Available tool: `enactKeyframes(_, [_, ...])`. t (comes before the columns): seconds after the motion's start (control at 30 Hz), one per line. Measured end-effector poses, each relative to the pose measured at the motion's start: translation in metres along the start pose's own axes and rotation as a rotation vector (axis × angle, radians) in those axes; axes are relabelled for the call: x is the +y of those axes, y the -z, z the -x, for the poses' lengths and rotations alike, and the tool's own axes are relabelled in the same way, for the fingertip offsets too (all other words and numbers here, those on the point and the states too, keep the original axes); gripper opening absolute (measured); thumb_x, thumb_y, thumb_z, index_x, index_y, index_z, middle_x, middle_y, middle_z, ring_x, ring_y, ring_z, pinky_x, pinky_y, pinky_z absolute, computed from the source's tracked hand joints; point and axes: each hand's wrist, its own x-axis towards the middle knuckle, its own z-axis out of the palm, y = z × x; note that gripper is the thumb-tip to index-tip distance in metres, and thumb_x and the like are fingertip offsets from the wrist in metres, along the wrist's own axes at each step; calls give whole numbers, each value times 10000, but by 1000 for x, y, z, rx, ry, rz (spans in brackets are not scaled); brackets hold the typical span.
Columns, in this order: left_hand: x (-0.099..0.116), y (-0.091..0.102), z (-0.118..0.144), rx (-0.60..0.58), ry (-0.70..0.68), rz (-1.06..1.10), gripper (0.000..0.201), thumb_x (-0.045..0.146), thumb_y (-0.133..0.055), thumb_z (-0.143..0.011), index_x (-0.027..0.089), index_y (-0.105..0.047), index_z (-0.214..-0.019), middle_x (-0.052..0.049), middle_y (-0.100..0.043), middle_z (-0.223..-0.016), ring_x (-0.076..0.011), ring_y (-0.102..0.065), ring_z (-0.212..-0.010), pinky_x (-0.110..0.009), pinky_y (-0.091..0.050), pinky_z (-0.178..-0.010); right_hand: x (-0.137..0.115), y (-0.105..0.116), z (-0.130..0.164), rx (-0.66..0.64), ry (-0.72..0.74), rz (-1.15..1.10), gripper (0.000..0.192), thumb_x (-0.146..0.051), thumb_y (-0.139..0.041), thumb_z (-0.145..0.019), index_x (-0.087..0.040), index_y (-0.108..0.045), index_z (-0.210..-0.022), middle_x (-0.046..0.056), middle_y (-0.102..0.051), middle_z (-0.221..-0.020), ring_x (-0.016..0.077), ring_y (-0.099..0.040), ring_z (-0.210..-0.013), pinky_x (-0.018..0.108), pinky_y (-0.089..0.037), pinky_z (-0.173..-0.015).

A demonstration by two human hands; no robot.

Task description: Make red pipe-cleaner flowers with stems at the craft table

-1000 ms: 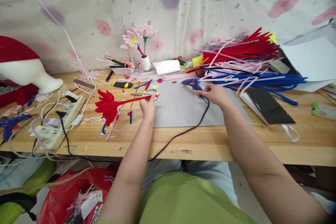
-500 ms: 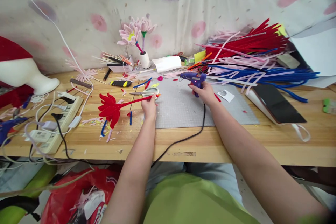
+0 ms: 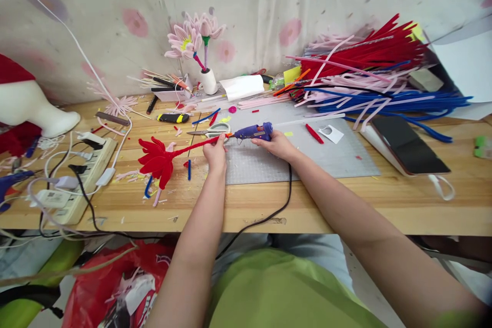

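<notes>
The left hand (image 3: pixel 216 154) pinches the thin red stem of a red pipe-cleaner flower (image 3: pixel 157 160), keeping the stem lifted and nearly level so its free end is presented to the nozzle of the glue gun (image 3: pixel 253 131). The right hand (image 3: pixel 279 146) is closed around that purple glue gun, holding it sideways with the tip pointing left, right at the stem end; whether the tip touches the stem is too fine to tell. The flower's head hangs left of the gun, above the bare wood of the tabletop (image 3: pixel 346 200).

The meeting point sits just over the left edge of the grey cutting mat (image 3: pixel 326 156), probably so that drips land on the mat. Scissors (image 3: pixel 213 131) lie just behind the gun's nozzle, close to the work. The gun's black cord (image 3: pixel 282 205) runs back from the gun and drops over the tabletop's near edge. Right of the gun the mat is fairly open; farther right lie a phone (image 3: pixel 407 146) and a heap of pipe cleaners (image 3: pixel 369 72). Left of the gun, a power strip (image 3: pixel 82 174) and cables crowd the edge.
</notes>
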Motion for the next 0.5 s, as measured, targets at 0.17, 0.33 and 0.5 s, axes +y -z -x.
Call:
enactKeyframes(0.17, [-3,1,-1,1,-23,-21,309,379,-722,-576,111,-570,-591,48,-466,-472,-44,-392,-392,-198,-312,-388,1,-4,-1,20,13,53,429,-503,-631,-669,-193,-647,-964,41,-678,-873,203,-611,-830,330,-474,-777])
enactKeyframes(0.33, [-4,0,-2,1,-37,-16,303,363,-731,-561,112,-560,-558,50,-458,-452,-42,-382,-380,-196,-304,-374,3,-5,-4,19,-3,118,431,-530,-619,-674,-195,-653,-943,50,-673,-845,216,-611,-821,357,-470,-785])
enactKeyframes(0.5, [-5,0,-2,10,-36,-44,309,377,-727,-566,105,-581,-581,43,-467,-462,-45,-384,-387,-197,-307,-378,5,-6,-5,33,5,138,436,-536,-609,-683,-197,-651,-952,53,-674,-850,216,-611,-833,361,-467,-798])
